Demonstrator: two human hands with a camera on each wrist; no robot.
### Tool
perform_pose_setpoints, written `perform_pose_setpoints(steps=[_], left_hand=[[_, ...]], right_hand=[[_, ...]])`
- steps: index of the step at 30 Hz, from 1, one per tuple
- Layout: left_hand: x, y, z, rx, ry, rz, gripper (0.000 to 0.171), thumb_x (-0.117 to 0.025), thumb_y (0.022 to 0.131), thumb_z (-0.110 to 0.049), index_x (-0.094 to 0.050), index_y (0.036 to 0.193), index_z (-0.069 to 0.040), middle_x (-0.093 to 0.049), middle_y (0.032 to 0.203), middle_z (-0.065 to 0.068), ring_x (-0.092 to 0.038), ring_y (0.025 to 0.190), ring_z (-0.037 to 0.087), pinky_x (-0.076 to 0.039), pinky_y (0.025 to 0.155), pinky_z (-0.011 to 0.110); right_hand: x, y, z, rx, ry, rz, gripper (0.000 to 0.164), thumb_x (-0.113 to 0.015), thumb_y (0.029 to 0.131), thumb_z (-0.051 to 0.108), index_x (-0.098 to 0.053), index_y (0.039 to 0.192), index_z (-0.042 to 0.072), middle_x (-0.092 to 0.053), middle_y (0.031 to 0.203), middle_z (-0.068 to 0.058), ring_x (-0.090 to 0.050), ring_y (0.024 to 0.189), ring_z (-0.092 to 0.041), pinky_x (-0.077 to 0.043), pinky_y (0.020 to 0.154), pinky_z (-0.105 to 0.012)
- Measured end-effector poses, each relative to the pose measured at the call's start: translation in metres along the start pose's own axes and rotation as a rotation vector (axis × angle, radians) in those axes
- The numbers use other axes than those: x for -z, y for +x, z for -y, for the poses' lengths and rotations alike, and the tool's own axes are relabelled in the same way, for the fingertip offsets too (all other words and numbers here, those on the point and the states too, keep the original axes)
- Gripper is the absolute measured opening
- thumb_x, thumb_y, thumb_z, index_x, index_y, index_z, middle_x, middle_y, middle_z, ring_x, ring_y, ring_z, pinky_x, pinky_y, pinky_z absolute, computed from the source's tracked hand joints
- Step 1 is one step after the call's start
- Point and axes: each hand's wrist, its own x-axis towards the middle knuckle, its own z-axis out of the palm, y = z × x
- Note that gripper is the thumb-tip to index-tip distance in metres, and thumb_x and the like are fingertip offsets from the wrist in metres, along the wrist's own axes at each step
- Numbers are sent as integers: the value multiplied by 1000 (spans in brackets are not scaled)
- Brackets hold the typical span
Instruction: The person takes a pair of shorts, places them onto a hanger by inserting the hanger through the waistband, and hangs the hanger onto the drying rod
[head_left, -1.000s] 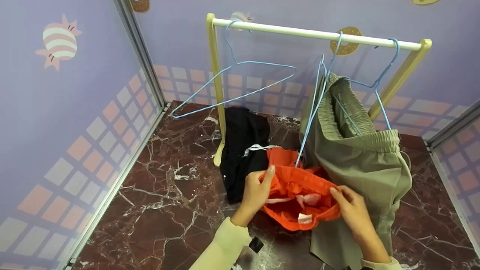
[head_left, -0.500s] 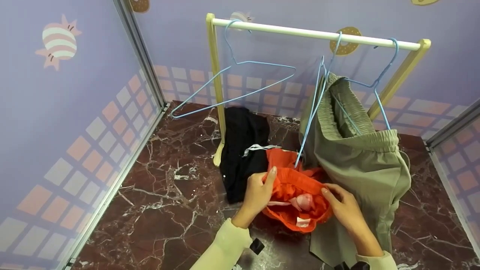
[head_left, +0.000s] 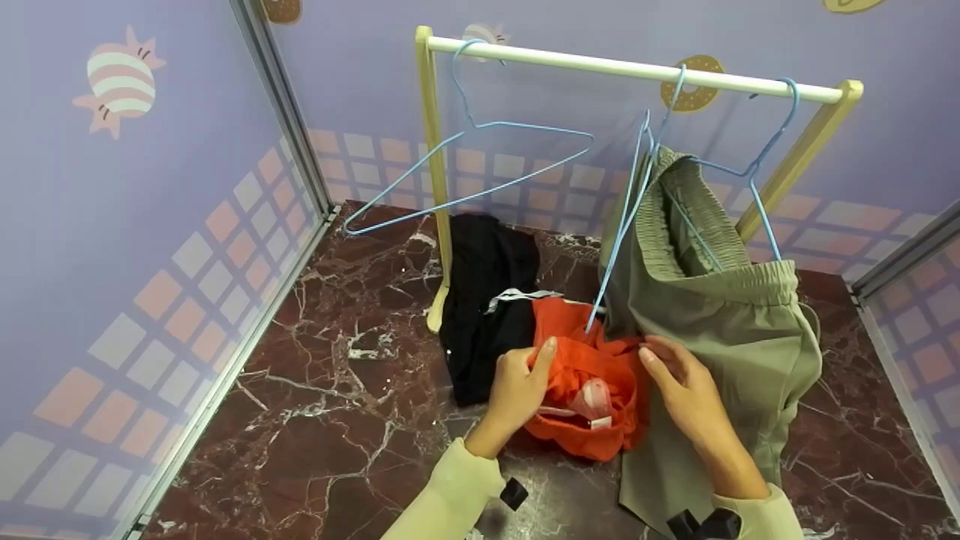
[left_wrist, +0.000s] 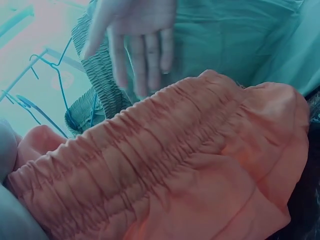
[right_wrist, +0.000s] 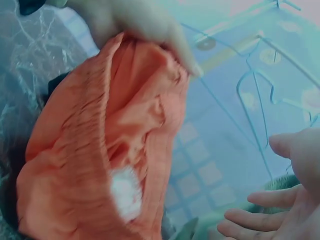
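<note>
My left hand [head_left: 517, 391] pinches the orange elastic-waist pants [head_left: 581, 442] by the left side of the waistband, thumb on top. The waist opening faces up and shows a pale drawstring and a white tag [head_left: 601, 424] inside. My right hand [head_left: 688, 394] is apart from the pants, just to their right, in front of the hanging green pants [head_left: 720, 330]. In the left wrist view the right hand [left_wrist: 142, 30] has straight, spread fingers and holds nothing. A middle blue hanger [head_left: 619, 240], seen nearly edge-on, reaches down behind the orange waistband.
A rack with a white rail [head_left: 585, 60] carries another blue hanger [head_left: 469, 199] at left and the green pants' hanger [head_left: 765, 187] at right. Black clothing [head_left: 480, 315] with a white cord lies on the dark marbled floor [head_left: 322, 420]. Patterned walls enclose three sides.
My right hand has let go of the waistband and moved slightly up and left, fingers opened. The right side of the orange pants has sagged inward; my left hand keeps its hold.
</note>
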Motion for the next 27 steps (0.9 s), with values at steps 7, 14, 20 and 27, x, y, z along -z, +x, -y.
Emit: perform_pose_setpoints(steps=[7,14,20,27], left_hand=[[-2,-1,2,-6,4,13,53,-51,93,-34,-31,48,-14,-25,48,-10,-22,43,0,-18,43,16],[-1,-1,2,-11,-15,20,53,-50,93,-34,-30,48,-14,-24,46,-9,-20,42,1,-16,43,16],[-1,-2,1,3,-13,17,54,-50,93,-34,-31,47,-13,-26,45,-9,-22,41,0,-18,42,16],[-2,-2,0,38,-10,27,52,-50,93,-37,-46,48,-12,-34,44,-9,-30,41,-1,-23,41,16]], right_hand=[[-4,6,27,33,169,17,45,-49,95,27,-39,132,5,-52,126,-14,-53,101,4,-39,87,-7],[-7,14,49,-4,239,38,53,-45,95,33,-27,140,9,-47,133,-12,-58,99,1,-47,84,-16],[-11,22,65,-12,339,57,61,-44,95,35,-17,144,11,-38,138,-12,-60,99,-3,-49,83,-22],[-21,26,75,-28,422,68,66,-46,94,37,-13,145,11,-32,142,-13,-56,110,-27,-50,86,-37]])
